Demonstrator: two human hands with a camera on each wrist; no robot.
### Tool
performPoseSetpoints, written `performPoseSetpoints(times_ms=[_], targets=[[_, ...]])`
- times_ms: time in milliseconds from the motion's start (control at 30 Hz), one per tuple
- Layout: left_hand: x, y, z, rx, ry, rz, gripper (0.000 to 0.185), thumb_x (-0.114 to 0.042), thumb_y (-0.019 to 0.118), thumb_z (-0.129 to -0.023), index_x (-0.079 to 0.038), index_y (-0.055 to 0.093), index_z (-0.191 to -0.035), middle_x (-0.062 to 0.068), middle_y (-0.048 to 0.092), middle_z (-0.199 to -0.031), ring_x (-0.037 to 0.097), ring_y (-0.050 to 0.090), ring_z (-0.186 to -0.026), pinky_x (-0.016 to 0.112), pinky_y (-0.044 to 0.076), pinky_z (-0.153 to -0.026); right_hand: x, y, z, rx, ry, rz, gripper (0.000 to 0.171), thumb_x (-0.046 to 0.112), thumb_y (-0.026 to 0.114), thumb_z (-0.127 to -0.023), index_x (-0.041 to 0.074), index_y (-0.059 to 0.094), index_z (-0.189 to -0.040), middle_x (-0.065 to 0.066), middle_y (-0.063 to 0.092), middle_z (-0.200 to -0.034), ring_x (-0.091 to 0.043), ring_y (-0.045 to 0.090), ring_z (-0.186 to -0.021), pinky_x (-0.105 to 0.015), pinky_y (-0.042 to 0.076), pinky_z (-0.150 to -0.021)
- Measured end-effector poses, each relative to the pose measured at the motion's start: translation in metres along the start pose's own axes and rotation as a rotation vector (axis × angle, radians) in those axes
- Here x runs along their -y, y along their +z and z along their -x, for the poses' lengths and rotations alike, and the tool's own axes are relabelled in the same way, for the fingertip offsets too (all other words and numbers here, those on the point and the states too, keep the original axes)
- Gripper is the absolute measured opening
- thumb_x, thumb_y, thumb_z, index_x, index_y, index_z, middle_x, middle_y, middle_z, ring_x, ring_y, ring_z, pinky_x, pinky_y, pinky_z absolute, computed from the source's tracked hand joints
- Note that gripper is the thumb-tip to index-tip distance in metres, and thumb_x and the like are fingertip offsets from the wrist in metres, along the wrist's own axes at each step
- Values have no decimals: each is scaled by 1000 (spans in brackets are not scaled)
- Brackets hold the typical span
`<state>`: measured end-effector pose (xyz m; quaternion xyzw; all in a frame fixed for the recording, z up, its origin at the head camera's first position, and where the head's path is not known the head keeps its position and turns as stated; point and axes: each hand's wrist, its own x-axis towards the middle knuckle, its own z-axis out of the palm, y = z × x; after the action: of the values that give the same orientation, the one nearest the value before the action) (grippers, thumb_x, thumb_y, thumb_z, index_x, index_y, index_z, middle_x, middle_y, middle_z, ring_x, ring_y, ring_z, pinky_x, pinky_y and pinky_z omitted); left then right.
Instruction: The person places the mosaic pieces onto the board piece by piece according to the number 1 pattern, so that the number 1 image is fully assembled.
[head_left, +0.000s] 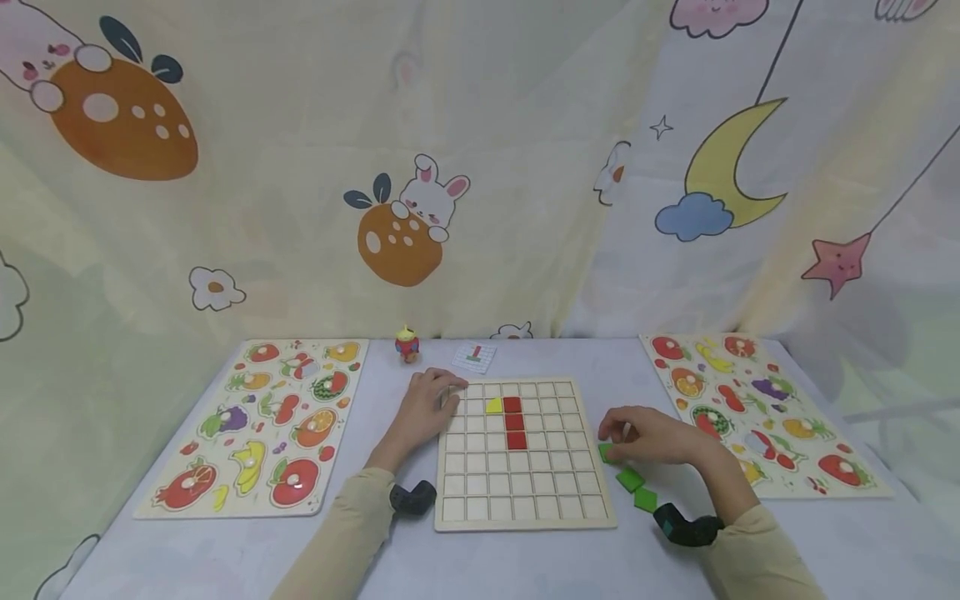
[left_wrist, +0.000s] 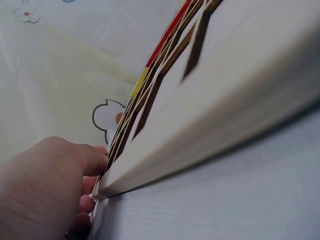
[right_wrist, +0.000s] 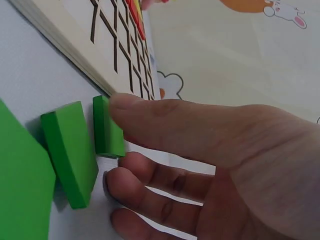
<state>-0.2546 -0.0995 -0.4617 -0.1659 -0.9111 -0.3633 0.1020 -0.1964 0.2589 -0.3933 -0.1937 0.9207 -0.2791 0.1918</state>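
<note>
- As I judge it, the step in hand is taking up the first green tile (right_wrist: 112, 137), which lies on the bench (head_left: 390, 567) just off the right edge of the grid board (head_left: 525, 527).
- I'd want thumb and forefinger on opposite sides of it, low against the bench, with a light squeeze; pushed from one side only, it could skid.
- I'd lift straight up, clear of the board's edge and of the second green tile (head_left: 630, 479) and third green tile (head_left: 645, 500), which trail toward the bench's near edge.
- In any move over the grid I'd give room to the red tiles (head_left: 516, 422) in the middle column and the yellow piece (head_left: 493, 406) beside the farthest one; a trailing fingertip could nudge them.
- My right hand (head_left: 652, 435) reaches in from the right, fingers bent, set narrow about the first green tile; I can't tell whether they pinch it.
- My left hand (head_left: 423, 408) holds the board's far left corner between thumb and fingers, forearm slanting in from the bench's near edge. A light hold there should stop the board sliding.
</note>
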Motion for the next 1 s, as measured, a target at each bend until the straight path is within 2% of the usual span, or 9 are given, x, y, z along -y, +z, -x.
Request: performPoseSetpoints(times_ms=[233, 500, 633, 800, 1000], targets=[[0, -1, -1, 2, -7, -8, 21, -14, 61, -88, -22, 69, -106, 3, 60, -118, 23, 46, -103, 40, 39, -88, -3, 1, -1, 14, 10, -6, 19, 20, 71, -81, 14, 60, -95, 0, 55, -81, -18, 49, -78, -27, 40, -63], [1, 1, -2, 7, -7, -15, 20, -15, 60, -89, -22, 69, -106, 4, 60, -119, 24, 47, -104, 41, 39, -88, -5, 2, -4, -22, 15, -11, 22, 21, 73, -80, 13, 56, -94, 0, 57, -84, -17, 51, -77, -29, 43, -65], [3, 2, -2, 17, -9, -18, 20, -15, 59, -89, -22, 69, -106, 2, 59, -118, 23, 47, -105, 40, 39, -90, -7, 1, -5, -58, -31, 6, 19, 20, 70, -83, 14, 56, -94, 1, 57, -83, -14, 52, -74, -25, 43, -62], [3, 1, -2, 7, 5, -14, 20, -15, 60, -89, -21, 69, -106, 2, 60, -117, 22, 47, -103, 39, 39, -88, -8, 1, -7, -121, -94, -23, 19, 15, 63, -87, 11, 55, -103, -1, 56, -87, -15, 52, -74, -24, 44, -61], [3, 2, -2, -1, 9, -7, 20, -14, 60, -89, -21, 69, -106, 3, 60, -117, 23, 47, -103, 40, 40, -88, -5, 6, -11, -174, -107, -61, 17, 12, 61, -88, 10, 55, -103, -2, 55, -88, -15, 53, -74, -23, 44, -61]])
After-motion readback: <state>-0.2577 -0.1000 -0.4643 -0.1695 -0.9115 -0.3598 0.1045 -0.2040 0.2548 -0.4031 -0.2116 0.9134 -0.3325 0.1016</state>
